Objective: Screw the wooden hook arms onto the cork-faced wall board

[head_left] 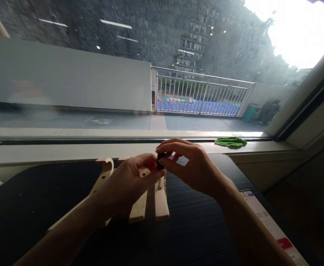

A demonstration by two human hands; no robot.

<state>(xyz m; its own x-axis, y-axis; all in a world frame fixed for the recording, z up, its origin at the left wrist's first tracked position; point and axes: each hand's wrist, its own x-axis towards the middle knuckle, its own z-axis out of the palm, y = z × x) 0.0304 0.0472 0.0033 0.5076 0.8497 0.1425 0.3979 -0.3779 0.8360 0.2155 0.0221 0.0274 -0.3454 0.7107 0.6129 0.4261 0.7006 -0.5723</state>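
My left hand [128,184] and my right hand [191,166] meet above a black table [40,207]. Both pinch a small black piece [160,161] between their fingertips. Under the hands lie several pale wooden slats [162,201] with hooked ends, laid side by side; one long slat [102,177] runs back to the left under my left forearm. A thin metal pin stands up from a slat just below the black piece. What the black piece is I cannot make out.
A phone [267,218] with a lit screen lies on the table under my right forearm. A green cloth [230,141] sits on the window sill at the back right. A wide window runs behind the table.
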